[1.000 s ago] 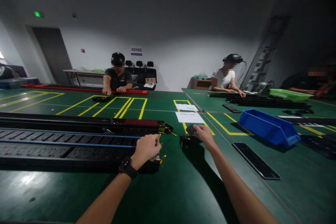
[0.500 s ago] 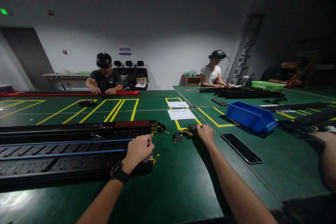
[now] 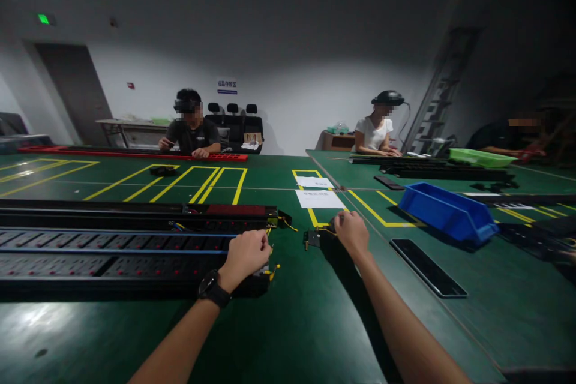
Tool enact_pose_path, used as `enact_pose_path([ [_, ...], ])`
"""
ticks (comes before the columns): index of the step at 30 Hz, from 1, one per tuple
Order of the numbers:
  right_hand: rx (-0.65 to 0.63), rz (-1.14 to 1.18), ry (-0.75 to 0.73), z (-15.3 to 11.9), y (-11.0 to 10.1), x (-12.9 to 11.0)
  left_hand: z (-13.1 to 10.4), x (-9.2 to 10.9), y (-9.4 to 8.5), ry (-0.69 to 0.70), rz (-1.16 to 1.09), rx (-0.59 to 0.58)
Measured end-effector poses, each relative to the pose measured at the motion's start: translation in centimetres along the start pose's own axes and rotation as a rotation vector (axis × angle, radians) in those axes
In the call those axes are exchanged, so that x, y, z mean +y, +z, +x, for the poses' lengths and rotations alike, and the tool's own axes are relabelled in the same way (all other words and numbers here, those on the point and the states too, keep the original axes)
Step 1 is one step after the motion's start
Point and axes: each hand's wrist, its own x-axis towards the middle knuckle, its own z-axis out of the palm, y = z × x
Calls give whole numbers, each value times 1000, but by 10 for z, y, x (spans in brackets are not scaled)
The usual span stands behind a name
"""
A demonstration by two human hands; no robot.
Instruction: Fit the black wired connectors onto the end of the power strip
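Note:
Long black power strips (image 3: pixel 135 264) with rows of sockets lie side by side at the left, blue strips running along them. My left hand (image 3: pixel 246 258), with a black watch on its wrist, rests over their right end. Its fingers are curled, and what they pinch there is hidden. Yellow-tipped wires (image 3: pixel 275 270) stick out of that end. My right hand (image 3: pixel 352 231) is closed around a small black part with a yellow wire, mostly covered by the fingers. Just left of it, a flat black piece (image 3: pixel 313 239) lies on the green table (image 3: pixel 306 324).
A phone (image 3: pixel 427 268) and a blue bin (image 3: pixel 447 210) lie to the right. White paper sheets (image 3: pixel 317 199) sit inside yellow tape ahead. Across the table are a person (image 3: pixel 193 129) at a red rail, another person (image 3: pixel 374 132), and a green tray (image 3: pixel 481 158).
The view has turned slightly left, so things appear shifted right. My right hand now covers more of the black part. The co-worker's arm at the right edge has mostly left view.

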Motion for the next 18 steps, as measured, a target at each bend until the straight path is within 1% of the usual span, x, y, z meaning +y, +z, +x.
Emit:
enact_pose_path([
  [2, -18, 40, -196, -8, 4, -25, 0, -1, 3, 9, -3, 17],
  [4, -64, 59, -345, -15, 12, -54, -1, -2, 5, 19, 9, 36],
  [6, -81, 59, -425, -18, 20, -81, -1, -3, 7, 16, 24, 36],
  [9, -156, 46, -442, -8, 31, -107, -2, -3, 7, 4, 38, 32],
  [11, -210, 17, -400, 5, 35, -113, -2, -3, 6, 8, 36, 31],
  [12, -216, -16, -376, 13, 36, -112, -3, -3, 6, 10, 34, 31],
  [15, -182, -159, -350, 31, 36, -101, -3, -4, 7, 14, 29, 33],
  [18, -211, -205, -385, 38, 35, -88, -3, -4, 9, 22, 25, 34],
])
